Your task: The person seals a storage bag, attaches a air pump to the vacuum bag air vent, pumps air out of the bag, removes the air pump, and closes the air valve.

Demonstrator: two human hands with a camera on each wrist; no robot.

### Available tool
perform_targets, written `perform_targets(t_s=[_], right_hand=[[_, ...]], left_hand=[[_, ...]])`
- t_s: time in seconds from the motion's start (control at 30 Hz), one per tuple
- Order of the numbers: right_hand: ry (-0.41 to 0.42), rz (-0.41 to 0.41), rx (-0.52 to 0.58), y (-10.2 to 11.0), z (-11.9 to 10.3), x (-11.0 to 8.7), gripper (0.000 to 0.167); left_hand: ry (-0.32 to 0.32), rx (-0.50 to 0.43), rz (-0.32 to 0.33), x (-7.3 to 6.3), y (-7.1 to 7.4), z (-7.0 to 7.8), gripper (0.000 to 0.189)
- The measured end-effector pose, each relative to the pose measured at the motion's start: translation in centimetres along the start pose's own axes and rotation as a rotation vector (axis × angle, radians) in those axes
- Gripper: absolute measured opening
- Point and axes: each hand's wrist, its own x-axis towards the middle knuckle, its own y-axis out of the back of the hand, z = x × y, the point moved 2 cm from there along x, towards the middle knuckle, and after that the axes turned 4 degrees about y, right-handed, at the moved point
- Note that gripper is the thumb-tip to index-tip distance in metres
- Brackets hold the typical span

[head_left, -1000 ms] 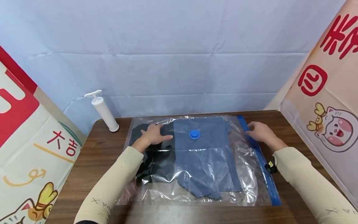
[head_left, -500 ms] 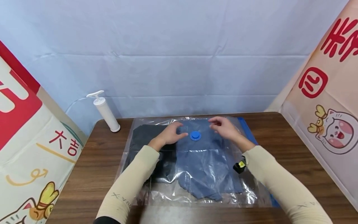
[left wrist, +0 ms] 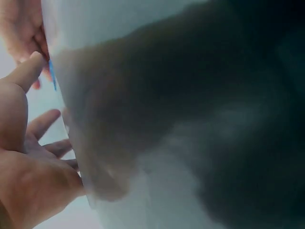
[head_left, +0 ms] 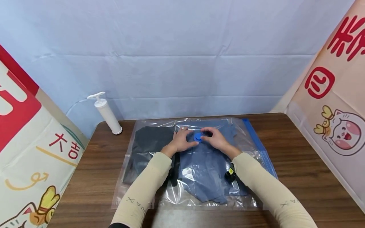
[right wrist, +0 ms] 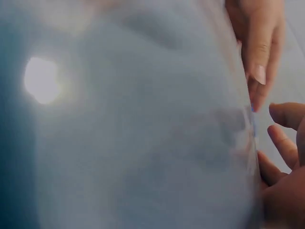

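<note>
A clear vacuum storage bag lies flat, with a dark folded garment and a blue-grey garment inside. Its round blue valve sits over the blue-grey one. My left hand rests on the plastic left of the valve, fingers spread and thumb pointing toward it. From the right, my right hand has its thumb and forefinger right at the valve's edge, a gap between them. In the right wrist view, a blue sliver of the valve shows between the hands; bulging plastic covers most of both wrist views.
A white hand pump stands upright at the table's back left corner. Along the bag's right side runs a blue zip strip. The brown wooden table is backed by a pale cloth, with printed panels at both sides.
My right hand has come from the zip strip leftward to the valve. My left hand has slid right from the dark garment to the valve's left side. The right end of the bag has shifted slightly left.
</note>
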Motion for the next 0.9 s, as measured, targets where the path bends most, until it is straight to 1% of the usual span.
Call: perform_targets(t_s=[0.13, 0.2, 0.47, 0.53, 0.63, 0.9], right_hand=[[0.034, 0.011, -0.087, -0.8, 0.4, -0.1, 0.04], [0.04, 0.027, -0.118, -0.8, 0.5, -0.1, 0.042], [0.053, 0.082, -0.197, -1.2, 1.1, -0.3, 0.042], [0.066, 0.094, -0.228, -1.4, 1.2, -0.3, 0.042], [0.063, 0.11, -0.249, -1.7, 1.3, -0.2, 0.042], [0.067, 0.133, -0.305, -2.0, 1.1, -0.2, 0.037]], left_hand=[[0.006, 0.036, -0.016, -0.1, -0.3, -0.4, 0.065], [0.007, 0.053, -0.022, -0.1, -0.3, -0.2, 0.064], [0.016, 0.102, -0.029, 0.0, -0.8, -0.1, 0.065], [0.021, 0.104, -0.031, -0.1, -0.8, -0.2, 0.065], [0.022, 0.103, -0.032, -0.1, -0.7, -0.2, 0.065], [0.005, 0.097, -0.024, -0.1, -0.6, -0.4, 0.064]])
